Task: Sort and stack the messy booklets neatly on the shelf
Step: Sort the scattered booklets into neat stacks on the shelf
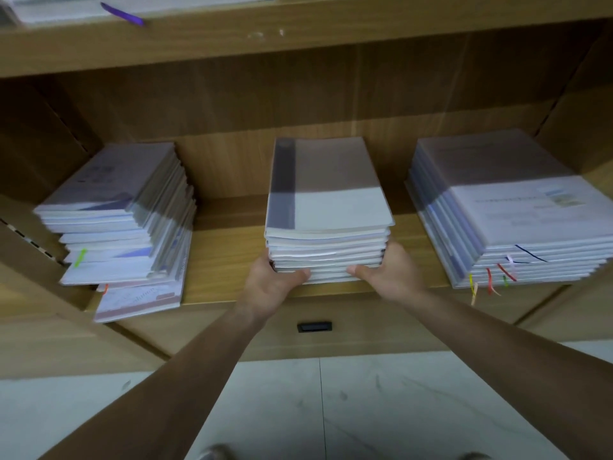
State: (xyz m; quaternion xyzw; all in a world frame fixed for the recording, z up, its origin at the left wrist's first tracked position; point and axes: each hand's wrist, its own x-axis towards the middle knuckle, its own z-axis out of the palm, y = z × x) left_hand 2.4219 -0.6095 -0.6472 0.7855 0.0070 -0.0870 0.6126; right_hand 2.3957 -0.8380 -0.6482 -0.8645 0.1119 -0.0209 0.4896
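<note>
Three stacks of booklets lie on the wooden shelf (229,260). The middle stack (326,200) is squared up, with a clear plastic cover on top. My left hand (272,287) grips its front left corner, thumb across the front edges. My right hand (388,277) grips the front right corner the same way. The left stack (122,210) is uneven, with booklets jutting out at angles, and a pink-edged booklet (139,302) overhangs the shelf edge. The right stack (517,214) is fairly even, with coloured ribbon markers hanging from its front.
An upper shelf board (298,38) runs overhead, with papers and a purple strip (122,13) on it. Below the shelf sits a drawer front with a black recessed handle (314,326). White floor tiles lie underneath. Cabinet side walls close in left and right.
</note>
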